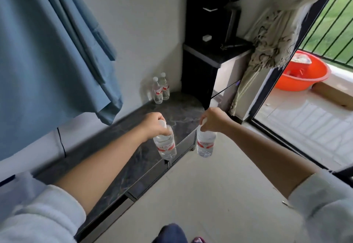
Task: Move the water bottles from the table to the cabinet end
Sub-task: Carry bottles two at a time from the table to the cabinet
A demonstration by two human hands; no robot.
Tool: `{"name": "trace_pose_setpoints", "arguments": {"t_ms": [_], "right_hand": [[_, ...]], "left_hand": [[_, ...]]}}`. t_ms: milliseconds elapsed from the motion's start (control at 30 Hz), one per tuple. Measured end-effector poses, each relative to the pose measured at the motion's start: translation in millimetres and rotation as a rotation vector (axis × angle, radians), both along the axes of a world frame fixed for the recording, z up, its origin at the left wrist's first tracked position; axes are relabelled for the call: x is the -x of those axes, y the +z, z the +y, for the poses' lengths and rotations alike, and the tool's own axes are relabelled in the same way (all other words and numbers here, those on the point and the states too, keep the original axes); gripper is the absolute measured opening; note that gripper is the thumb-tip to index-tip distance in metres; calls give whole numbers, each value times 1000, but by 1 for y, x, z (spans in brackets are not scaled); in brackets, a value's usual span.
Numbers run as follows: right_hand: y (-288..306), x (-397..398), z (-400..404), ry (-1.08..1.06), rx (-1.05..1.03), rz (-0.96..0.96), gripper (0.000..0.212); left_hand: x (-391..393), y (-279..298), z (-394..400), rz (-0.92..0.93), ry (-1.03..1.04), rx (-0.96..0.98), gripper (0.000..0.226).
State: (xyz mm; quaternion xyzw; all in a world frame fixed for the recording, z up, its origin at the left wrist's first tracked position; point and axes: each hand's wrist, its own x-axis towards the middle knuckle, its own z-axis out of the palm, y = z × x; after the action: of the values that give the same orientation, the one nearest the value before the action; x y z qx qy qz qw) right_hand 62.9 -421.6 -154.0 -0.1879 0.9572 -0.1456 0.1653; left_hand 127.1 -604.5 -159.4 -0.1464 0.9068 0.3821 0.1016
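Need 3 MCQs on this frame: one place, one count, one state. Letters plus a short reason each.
1. Where do the two standing bottles stand?
A. On the far end of the dark cabinet top, by the wall
B. In the orange basin
C. On the floor by the door

2. How many water bottles show in all?
A. Two
B. Three
C. Four

3. What is the left hand doing?
A. Resting flat on the cabinet
B. Gripping a bottle by its neck
C. Hanging free

Answers:
1 A: both stand upright on the marbled top beside the black dispenser.
2 C: two stand on the cabinet, and each hand holds one, the right hand gripping the other bottle.
3 B: its fingers curl round the cap end, and the bottle hangs below.
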Motion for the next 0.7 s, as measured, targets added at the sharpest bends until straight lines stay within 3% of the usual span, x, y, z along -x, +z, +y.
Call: {"name": "trace_pose_setpoints", "arguments": {"t_ms": [367, 700], "right_hand": [[-56, 211, -59, 160, -193, -35, 37], [-105, 334, -125, 179, -120, -120, 32]], "left_hand": [[178, -40, -63, 86, 26, 99, 29], [288, -75, -110, 115, 187, 45, 30]]}}
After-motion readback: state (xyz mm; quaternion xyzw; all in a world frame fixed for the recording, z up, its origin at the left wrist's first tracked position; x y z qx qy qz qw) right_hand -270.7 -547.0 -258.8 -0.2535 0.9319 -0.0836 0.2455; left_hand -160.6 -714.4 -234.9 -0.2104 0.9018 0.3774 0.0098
